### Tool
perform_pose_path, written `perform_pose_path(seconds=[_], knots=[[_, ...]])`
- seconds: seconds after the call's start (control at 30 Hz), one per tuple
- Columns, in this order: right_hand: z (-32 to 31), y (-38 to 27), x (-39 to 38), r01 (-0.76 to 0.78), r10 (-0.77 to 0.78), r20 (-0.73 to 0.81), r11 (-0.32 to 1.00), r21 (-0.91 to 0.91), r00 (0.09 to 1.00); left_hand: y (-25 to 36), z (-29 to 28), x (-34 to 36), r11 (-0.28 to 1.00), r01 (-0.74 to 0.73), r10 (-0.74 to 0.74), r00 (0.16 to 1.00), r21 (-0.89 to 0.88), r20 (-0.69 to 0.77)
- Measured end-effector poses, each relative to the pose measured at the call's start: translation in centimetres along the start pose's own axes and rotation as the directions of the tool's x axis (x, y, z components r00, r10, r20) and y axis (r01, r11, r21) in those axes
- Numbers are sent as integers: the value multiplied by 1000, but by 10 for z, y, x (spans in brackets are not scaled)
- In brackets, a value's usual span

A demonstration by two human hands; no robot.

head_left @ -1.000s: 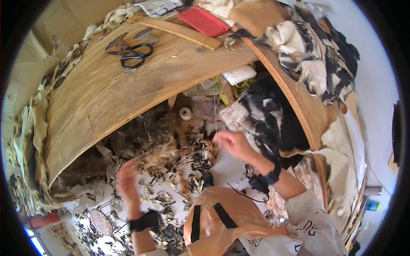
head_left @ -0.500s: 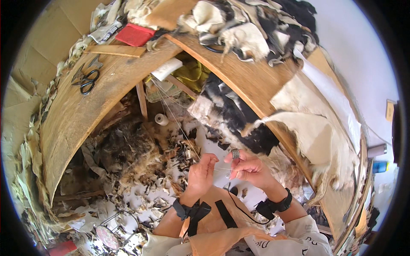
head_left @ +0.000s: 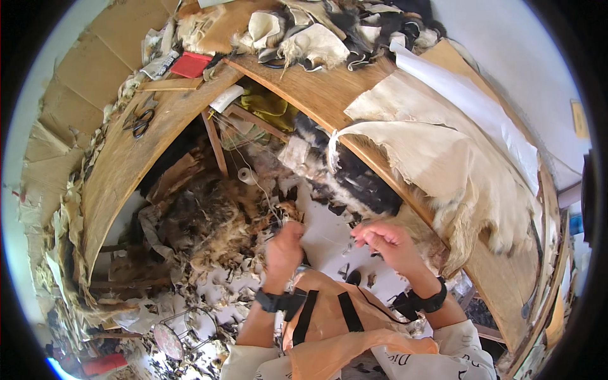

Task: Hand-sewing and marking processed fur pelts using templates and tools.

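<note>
My left hand is closed at the middle, in front of my body, on a thin white thread that runs down past a white spool from under the boards. My right hand is a short way to its right, finger and thumb pinched; what they hold is too small to make out. Both wrists carry black straps. Below the hands is my orange apron with black strips.
Wooden boards form a corner, bearing black scissors, a red flat item, fur scraps, pale hides and white paper. Beneath lie fur pieces; a round-seated stool stands lower left.
My hands came together on the thread, then drew somewhat apart. The view has swung rightward, bringing the hides on the right board further in.
</note>
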State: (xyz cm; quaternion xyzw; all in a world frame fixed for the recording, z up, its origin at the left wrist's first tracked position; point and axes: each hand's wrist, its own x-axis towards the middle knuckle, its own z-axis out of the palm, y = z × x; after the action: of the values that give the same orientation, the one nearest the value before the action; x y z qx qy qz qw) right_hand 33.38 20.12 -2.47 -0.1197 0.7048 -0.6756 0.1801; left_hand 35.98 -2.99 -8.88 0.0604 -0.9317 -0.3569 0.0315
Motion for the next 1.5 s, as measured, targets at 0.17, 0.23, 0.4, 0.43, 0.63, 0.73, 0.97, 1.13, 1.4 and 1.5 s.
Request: perform_pose_path(seconds=[0.17,0.23,0.4,0.43,0.63,0.73,0.97,1.13,1.4,1.5], knots=[[-30,-3,-40,-76,67,-76,989,-126,995,-71,-46,-31,775,319,-198,942,545,-270],[-38,-4,-50,-100,81,-113,980,-173,990,-58,-59,-30,798,286,-88,926,531,-366],[-38,-7,-63,-46,16,-135,975,-216,991,23,-46,-18,997,62,-74,967,-54,-245],[-37,-8,-64,-49,26,-133,984,-170,991,45,-36,-20,875,133,-184,981,-466,-67],[-37,0,-85,-157,176,-130,978,140,976,121,22,-37,544,282,4,941,-790,338],[-46,1,-94,-219,232,-75,963,159,970,135,27,-36,505,373,62,884,-779,463],[-48,-6,-96,-149,154,-4,962,231,988,138,29,-34,525,398,172,816,-752,552],[-48,-12,-90,-168,163,43,963,209,986,134,29,-31,558,378,183,812,-738,554],[-34,-24,-80,-44,-38,-290,962,-269,956,140,25,-30,753,233,77,898,-616,433],[-28,-22,-76,116,-279,-361,903,-413,890,155,23,-31,825,68,128,944,-561,303]])
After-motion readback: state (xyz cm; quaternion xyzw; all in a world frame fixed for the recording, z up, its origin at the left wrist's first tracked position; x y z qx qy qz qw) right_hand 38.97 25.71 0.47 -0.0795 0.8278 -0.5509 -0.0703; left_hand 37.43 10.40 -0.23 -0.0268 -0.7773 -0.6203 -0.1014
